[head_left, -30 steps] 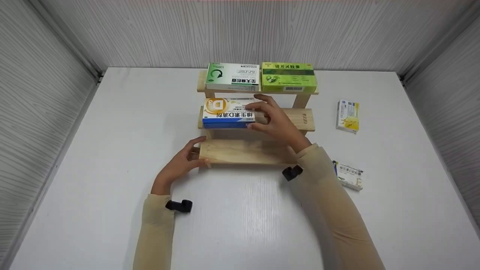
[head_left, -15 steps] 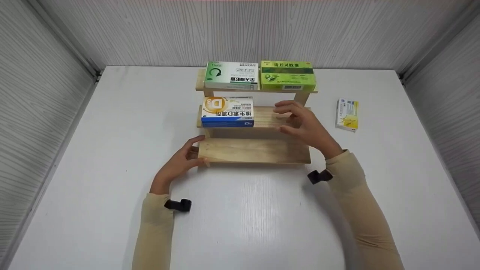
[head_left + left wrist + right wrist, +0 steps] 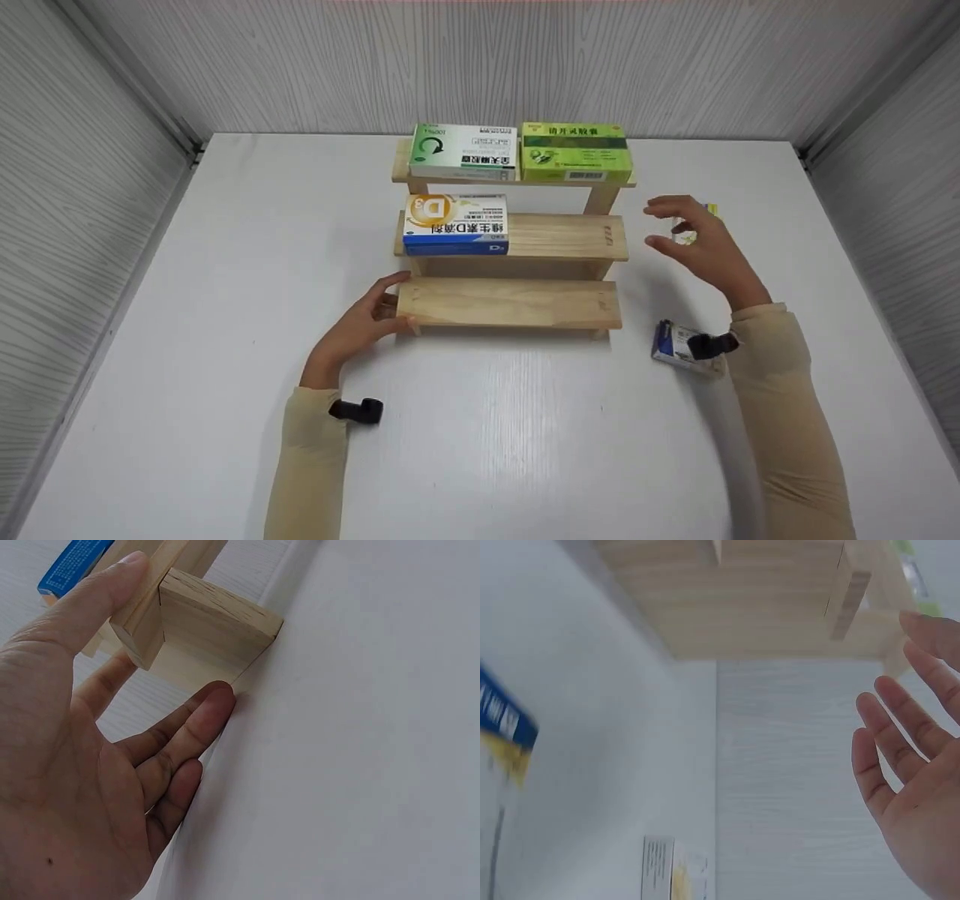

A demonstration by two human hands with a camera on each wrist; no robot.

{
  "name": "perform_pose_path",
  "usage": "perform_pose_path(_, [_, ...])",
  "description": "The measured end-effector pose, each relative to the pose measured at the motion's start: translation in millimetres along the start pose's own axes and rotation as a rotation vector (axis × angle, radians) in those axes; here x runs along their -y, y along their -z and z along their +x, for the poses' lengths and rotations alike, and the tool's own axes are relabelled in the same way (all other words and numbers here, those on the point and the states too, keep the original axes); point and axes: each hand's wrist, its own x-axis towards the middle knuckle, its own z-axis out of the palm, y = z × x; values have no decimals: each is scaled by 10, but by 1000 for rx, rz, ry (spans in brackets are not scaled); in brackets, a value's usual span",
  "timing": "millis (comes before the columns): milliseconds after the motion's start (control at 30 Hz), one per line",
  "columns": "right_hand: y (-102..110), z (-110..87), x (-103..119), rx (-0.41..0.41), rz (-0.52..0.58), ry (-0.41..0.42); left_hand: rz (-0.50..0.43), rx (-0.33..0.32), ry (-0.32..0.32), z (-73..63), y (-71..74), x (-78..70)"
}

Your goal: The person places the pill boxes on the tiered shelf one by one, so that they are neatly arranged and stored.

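Observation:
My left hand [image 3: 354,330] grips the left end of the lowest board of a three-tier wooden shelf [image 3: 510,304]; in the left wrist view its thumb lies on the board's edge. A blue-and-white vitamin D medicine box [image 3: 456,225] lies on the middle tier's left half. Out to the right of the shelf, my right hand [image 3: 709,251] is in the air, fingers apart and holding nothing. It partly covers a white-and-yellow medicine box [image 3: 658,870] on the table. Nearer the front, a white medicine box with a blue end [image 3: 667,341] sits partly behind the right wrist's camera.
On the top tier, a green-and-white medicine box [image 3: 463,152] stands beside a lime-green one [image 3: 576,152]. The white table [image 3: 480,435] is bounded by pale wood-grain panels [image 3: 480,67] at the back and sides.
My right hand has left the vitamin D box and moved right, past the shelf's end to over the white-and-yellow box. My left hand has stayed at the lowest board.

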Motion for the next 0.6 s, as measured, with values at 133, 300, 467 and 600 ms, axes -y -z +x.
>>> perform_pose_path(133, [139,-24,-255,64,-44,-117,18,-10,12,95,-8,176])
perform_pose_path(300, [279,-80,-526,154,-61,-229,14,-9,-1,94,-8,190])
perform_pose_path(467, [348,-133,-722,181,-63,-263,9,2,9,10,3,9])
perform_pose_path(600, [378,-168,-806,201,-60,-281,-5,-1,8,115,-1,193])
